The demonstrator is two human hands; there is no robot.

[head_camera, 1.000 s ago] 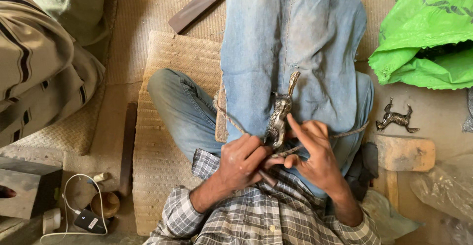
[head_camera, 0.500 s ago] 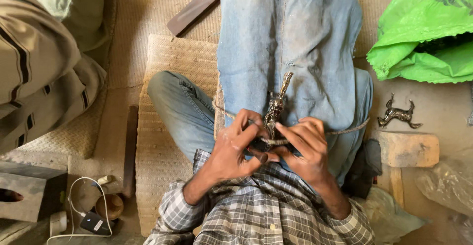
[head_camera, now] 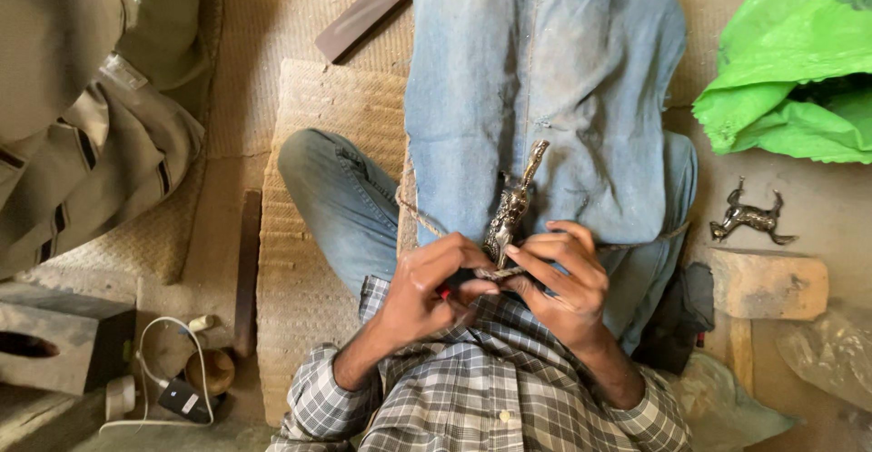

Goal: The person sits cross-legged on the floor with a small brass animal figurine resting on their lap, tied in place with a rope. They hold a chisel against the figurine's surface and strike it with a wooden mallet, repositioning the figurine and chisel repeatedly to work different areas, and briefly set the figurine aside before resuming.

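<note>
Your left hand [head_camera: 431,284] and right hand [head_camera: 559,279] met over your lap, both clenched around the lower end of a small metal figure [head_camera: 510,207] that rose between them and lay against your jeans [head_camera: 545,79], its tip pointing away from your fingers. A thin cord [head_camera: 420,220] ran out to the left of your left hand and passed under your grip, touching the figure's base. Well to the right of your right hand a second metal figure [head_camera: 749,218] lay on the floor, near a wooden block [head_camera: 772,284] and below a green bag [head_camera: 790,61]
</note>
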